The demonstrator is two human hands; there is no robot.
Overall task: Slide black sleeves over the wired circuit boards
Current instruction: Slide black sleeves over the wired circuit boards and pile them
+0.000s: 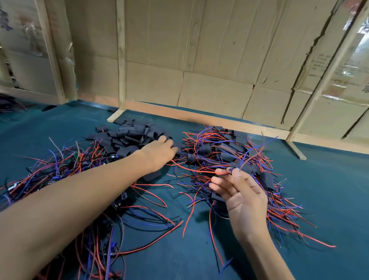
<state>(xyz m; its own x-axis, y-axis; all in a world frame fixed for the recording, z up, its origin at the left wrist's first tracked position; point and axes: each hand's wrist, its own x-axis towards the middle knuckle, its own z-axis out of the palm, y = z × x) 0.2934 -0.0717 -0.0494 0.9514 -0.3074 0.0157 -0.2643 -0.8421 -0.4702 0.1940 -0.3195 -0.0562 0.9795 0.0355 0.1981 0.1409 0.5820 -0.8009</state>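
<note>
Two hands are at work: the left hand (157,152) reaches out, fingers curled down onto the heap of black sleeves (128,137), while the right hand (240,195) pinches a bundle of red and blue wires (201,171) between thumb and fingertips. Sleeved boards (227,154) lie tangled just beyond the right hand, bare wired boards (72,166) under the left forearm. Whether the left fingers actually grip a sleeve is hidden.

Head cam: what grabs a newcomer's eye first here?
Red and blue wires sprawl over the green mat, in a tangle under the left forearm and a second heap mixed with sleeved pieces on the right. Between them at the back lies a pile of black sleeves, where the left hand reaches. The right hand pinches wire ends near its fingertips, in front of the right heap.
</note>
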